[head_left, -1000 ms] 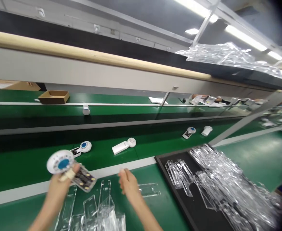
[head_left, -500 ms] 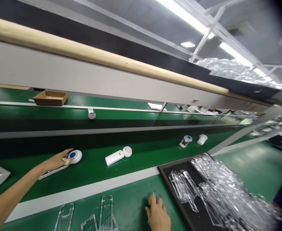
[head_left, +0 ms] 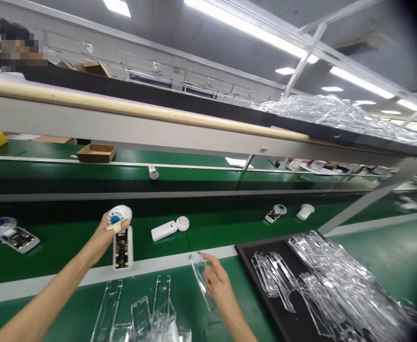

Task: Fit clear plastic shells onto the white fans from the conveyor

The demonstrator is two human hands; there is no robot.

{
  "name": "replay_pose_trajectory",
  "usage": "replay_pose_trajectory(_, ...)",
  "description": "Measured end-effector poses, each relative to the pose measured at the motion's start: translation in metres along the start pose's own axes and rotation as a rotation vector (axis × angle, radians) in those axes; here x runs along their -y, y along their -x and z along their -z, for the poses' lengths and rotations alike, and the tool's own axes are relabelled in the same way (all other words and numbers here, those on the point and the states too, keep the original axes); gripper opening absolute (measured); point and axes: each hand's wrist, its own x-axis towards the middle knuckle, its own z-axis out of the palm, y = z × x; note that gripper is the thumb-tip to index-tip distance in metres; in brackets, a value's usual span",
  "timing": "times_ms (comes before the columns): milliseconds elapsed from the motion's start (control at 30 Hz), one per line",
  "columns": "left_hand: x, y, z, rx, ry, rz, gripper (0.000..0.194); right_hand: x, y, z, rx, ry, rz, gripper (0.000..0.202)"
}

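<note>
My left hand [head_left: 103,235] is closed round the neck of a white handheld fan [head_left: 123,251]. The fan head is up, and the uncovered handle hangs below it, showing a dark circuit board. Above the near bench, my right hand [head_left: 217,280] grips a clear plastic frame [head_left: 198,275] between thumb and fingers, tilted and apart from the fan. Several more clear plastic pieces [head_left: 142,313] lie on the green bench between my arms. A closed white fan [head_left: 165,230] rests on the green belt between and beyond my hands.
At the right stands a black tray [head_left: 256,280] heaped with clear plastic pieces. Another opened fan [head_left: 19,239] lies on the belt at far left, with more fan units [head_left: 274,213] at right. A shelf beam [head_left: 158,123] crosses above; a brown box [head_left: 96,153] sits beyond.
My left hand has lifted the fan off the belt and moved it right, turning its open handle towards me. My right hand has come up from the bench with the clear frame.
</note>
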Motion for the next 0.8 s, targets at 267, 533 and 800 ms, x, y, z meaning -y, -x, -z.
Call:
replay_pose_trajectory(267, -0.014, 0.089, -0.069, 0.094, 0.269, 0.131, 0.056, 0.062, 0.026, -0.082, -0.007, 0.563, 0.413, 0.053)
replay_pose_trajectory(533, -0.03, 0.114, -0.075, -0.045, 0.226, 0.126, 0.065, 0.03, 0.032, -0.088, -0.139, 0.736, 0.536, 0.051)
replay_pose_trajectory(800, -0.007, 0.127, -0.068, 0.123, 0.39, 0.152, 0.052, 0.036, 0.042, -0.075, 0.044, 0.687, 0.591, 0.062)
